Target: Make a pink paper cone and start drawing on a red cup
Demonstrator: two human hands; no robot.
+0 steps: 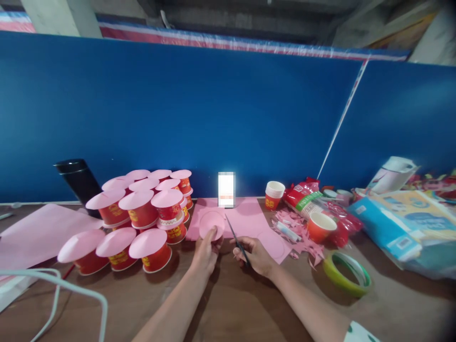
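Broadly, open brown tabletop [242, 308] lies between the forearms [181, 299], massed red cups [123, 259] to the left.
Pink discs [147, 243] cap the cups, the front row rim-down. Ahead lie pink sheets [245, 218]. The right hand's [256, 256] fingers curl round scissors [234, 233], tip just beside a round pink paper [212, 224], its near edge pinched by the left hand [207, 249]. Nested upright cups [273, 197] stand farther right.

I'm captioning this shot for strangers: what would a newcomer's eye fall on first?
Probably the red cups topped with pink discs, crowded at the left of the table. Behind it, the blue partition fills much of the view. Front and centre, the left hand holds a pink circle and the right hand scissors.
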